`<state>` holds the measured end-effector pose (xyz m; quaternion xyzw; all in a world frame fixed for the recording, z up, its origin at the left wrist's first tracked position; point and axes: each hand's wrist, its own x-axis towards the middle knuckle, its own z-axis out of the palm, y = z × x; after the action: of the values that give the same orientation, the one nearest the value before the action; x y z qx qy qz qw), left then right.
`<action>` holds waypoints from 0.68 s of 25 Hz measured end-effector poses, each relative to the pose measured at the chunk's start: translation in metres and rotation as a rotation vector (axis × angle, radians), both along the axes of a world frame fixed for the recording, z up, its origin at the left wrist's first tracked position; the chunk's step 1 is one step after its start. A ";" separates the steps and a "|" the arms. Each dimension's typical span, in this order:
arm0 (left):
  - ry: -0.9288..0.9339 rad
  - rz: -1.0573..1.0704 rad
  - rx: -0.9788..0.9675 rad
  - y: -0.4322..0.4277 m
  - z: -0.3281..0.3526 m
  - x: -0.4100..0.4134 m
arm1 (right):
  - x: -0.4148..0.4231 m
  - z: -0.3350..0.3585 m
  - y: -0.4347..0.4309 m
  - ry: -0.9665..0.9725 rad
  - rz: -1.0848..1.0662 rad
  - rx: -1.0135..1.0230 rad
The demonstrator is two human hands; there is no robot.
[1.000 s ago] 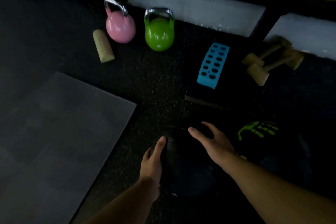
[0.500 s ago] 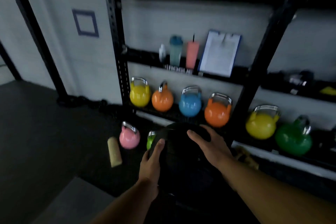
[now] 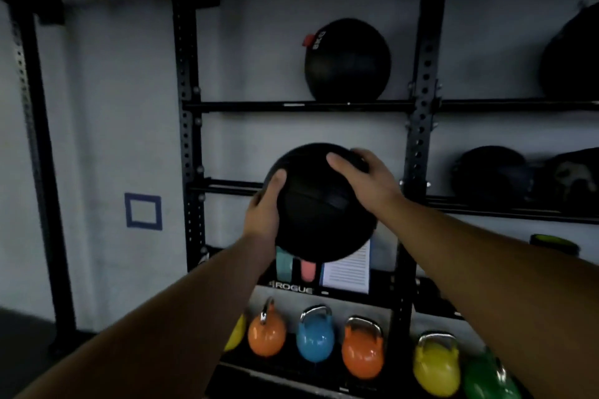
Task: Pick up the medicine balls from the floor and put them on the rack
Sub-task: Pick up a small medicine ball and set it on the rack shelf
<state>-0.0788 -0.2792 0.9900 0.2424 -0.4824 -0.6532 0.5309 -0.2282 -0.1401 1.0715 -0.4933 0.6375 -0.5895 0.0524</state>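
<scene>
medicine ball [image 3: 319, 204] up in the air right in front of the rack [image 3: 421, 126] | left hand [image 3: 264, 214] gripping its left side, right hand [image 3: 363, 180] over the top right | another ball [image 3: 348, 60] sitting on the rack's upper shelf | kettlebells [image 3: 316, 335] on the rack's bottom row

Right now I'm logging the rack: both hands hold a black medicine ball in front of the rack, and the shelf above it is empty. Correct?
Not quite. The head view shows both hands, left hand and right hand, holding the black medicine ball in front of the rack, but the shelf above holds another black ball.
</scene>
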 end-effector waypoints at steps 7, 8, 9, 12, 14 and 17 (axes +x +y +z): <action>0.058 -0.113 -0.082 -0.058 0.084 -0.087 | -0.074 0.075 -0.047 0.060 -0.015 -0.102; 0.082 -0.106 -0.085 -0.069 0.087 -0.103 | -0.091 0.078 -0.062 0.072 -0.022 -0.096; 0.102 -0.101 -0.083 -0.079 0.088 -0.118 | -0.107 0.078 -0.077 0.078 -0.026 -0.096; 0.087 -0.100 -0.093 -0.123 0.080 -0.164 | -0.158 0.070 -0.132 0.075 -0.019 -0.091; 0.073 -0.104 -0.080 -0.157 0.073 -0.193 | -0.189 0.057 -0.171 0.053 -0.045 -0.045; 0.040 -0.118 -0.054 -0.212 0.062 -0.236 | -0.228 0.037 -0.220 0.018 -0.098 -0.044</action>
<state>-0.3144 -0.4917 1.0524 0.1861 -0.5027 -0.6746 0.5075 -0.4566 -0.3599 1.1087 -0.4677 0.6484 -0.6007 0.0069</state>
